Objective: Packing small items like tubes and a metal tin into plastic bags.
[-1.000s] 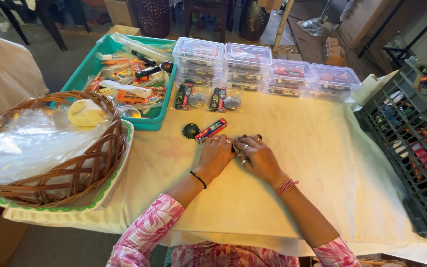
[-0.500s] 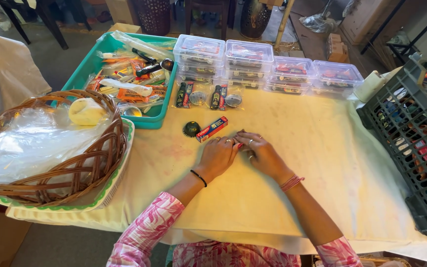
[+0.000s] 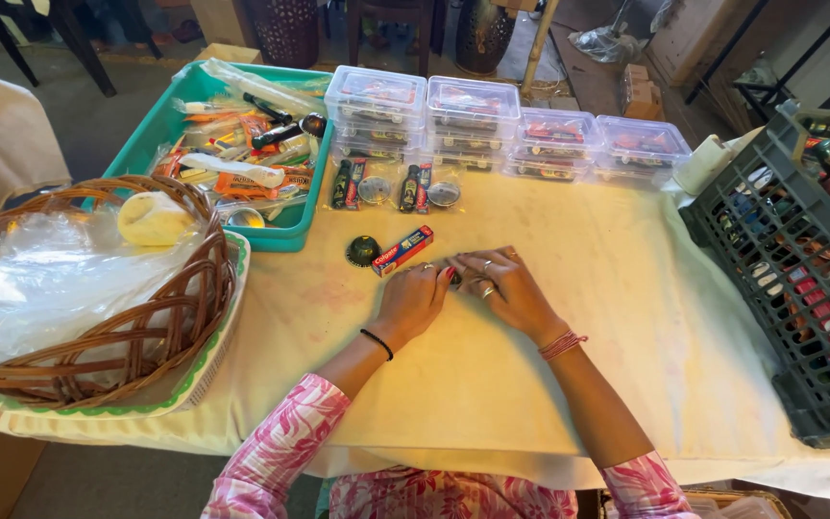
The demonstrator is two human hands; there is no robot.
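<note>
A small dark item, mostly hidden, sits pinched between the fingertips of the left hand and right hand, low on the cloth-covered surface. Just beside them lie a small red box and a round dark disc, not yet packed. Behind stand filled clear plastic boxes.

Teal tray, brown wicker basket, cream cloth on the desk, red-and-blue small box, pink leaf-patterned sleeves.
</note>
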